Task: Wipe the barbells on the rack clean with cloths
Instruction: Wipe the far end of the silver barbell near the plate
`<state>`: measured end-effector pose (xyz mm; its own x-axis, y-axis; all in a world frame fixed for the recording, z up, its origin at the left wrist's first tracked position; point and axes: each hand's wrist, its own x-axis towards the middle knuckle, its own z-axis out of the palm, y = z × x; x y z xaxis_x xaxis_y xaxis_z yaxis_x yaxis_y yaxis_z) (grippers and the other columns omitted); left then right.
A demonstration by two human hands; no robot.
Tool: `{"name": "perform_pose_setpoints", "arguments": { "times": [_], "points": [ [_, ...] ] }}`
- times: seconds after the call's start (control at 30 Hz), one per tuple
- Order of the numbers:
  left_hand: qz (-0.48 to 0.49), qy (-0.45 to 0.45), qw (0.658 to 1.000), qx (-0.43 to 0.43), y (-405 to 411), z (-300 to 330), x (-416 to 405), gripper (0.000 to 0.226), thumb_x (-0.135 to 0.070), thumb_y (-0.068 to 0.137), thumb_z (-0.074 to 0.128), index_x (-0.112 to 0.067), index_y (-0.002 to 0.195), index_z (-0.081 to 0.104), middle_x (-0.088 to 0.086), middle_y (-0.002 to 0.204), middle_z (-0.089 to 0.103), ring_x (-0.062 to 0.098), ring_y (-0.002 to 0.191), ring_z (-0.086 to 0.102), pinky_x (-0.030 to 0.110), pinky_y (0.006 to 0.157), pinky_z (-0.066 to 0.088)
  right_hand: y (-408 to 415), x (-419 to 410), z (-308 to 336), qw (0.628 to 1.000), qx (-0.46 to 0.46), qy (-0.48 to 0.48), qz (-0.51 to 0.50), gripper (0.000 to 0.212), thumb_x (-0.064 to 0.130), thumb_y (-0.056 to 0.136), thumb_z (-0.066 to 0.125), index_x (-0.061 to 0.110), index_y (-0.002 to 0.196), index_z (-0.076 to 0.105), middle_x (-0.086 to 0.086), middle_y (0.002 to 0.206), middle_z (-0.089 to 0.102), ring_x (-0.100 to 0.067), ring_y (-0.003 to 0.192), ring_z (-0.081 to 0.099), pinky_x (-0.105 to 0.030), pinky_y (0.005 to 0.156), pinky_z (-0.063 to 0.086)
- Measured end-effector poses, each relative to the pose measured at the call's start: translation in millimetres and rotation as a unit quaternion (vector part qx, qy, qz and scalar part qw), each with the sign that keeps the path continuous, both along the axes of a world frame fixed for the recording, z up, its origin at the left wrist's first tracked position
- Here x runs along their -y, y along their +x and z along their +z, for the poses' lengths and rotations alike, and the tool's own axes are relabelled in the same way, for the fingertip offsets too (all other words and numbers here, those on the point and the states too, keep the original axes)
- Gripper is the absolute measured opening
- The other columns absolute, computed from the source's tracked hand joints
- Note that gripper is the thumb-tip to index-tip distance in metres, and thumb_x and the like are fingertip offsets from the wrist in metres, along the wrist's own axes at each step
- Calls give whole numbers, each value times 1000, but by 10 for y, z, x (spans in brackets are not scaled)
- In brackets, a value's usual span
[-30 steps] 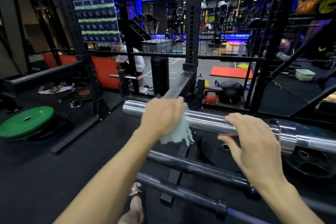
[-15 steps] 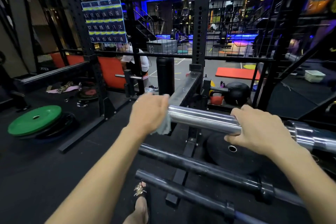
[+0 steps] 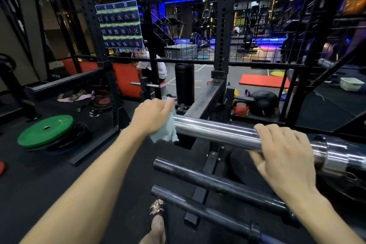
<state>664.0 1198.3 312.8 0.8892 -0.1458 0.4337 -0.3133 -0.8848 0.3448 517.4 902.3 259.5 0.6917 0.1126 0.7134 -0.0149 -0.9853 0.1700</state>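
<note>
Cloth at the free end of the top barbell sleeve, with the other hand steadying the bar.

The left hand (image 3: 153, 117) had its grip closed on a pale cloth (image 3: 165, 131), bunched against the open end of the chrome barbell sleeve (image 3: 213, 131); the right hand (image 3: 285, 156) lay over the same sleeve beside its collar (image 3: 324, 152), fingers curled across the top. The sleeve appeared stiff, heavy and slick, so it was probably best held by wrapping the soft, light cloth around it. Two darker bars (image 3: 217, 181) rested lower on the rack (image 3: 208, 101), apart from the chrome one. To the left of the sleeve end there was open floor (image 3: 49, 184), bounded farther off by a rack upright and a green plate (image 3: 46, 129); a sandalled foot (image 3: 157, 216) stood just beside the lowest bar.
</note>
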Motion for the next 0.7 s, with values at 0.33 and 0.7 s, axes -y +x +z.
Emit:
{"name": "perform_pose_setpoints", "arguments": {
  "times": [0.33,0.7],
  "points": [
    [-129,110,982,82,-455,-2,741,40,-26,109,35,-20,75,56,10,78,72,36,82,66,44,84,47,-8,61,-189,997,49,42,33,59,25,84,78,-1,134,60,-19,116,62,-39,107,56,-52,102,40],
    [11,138,990,-18,-168,84,395,41,-38,111,28,-18,103,63,19,109,69,42,105,63,52,91,50,-29,123,-195,995,68,57,53,60,25,81,81,2,133,63,-15,116,64,-37,107,59,-48,102,39]
  ]
}}
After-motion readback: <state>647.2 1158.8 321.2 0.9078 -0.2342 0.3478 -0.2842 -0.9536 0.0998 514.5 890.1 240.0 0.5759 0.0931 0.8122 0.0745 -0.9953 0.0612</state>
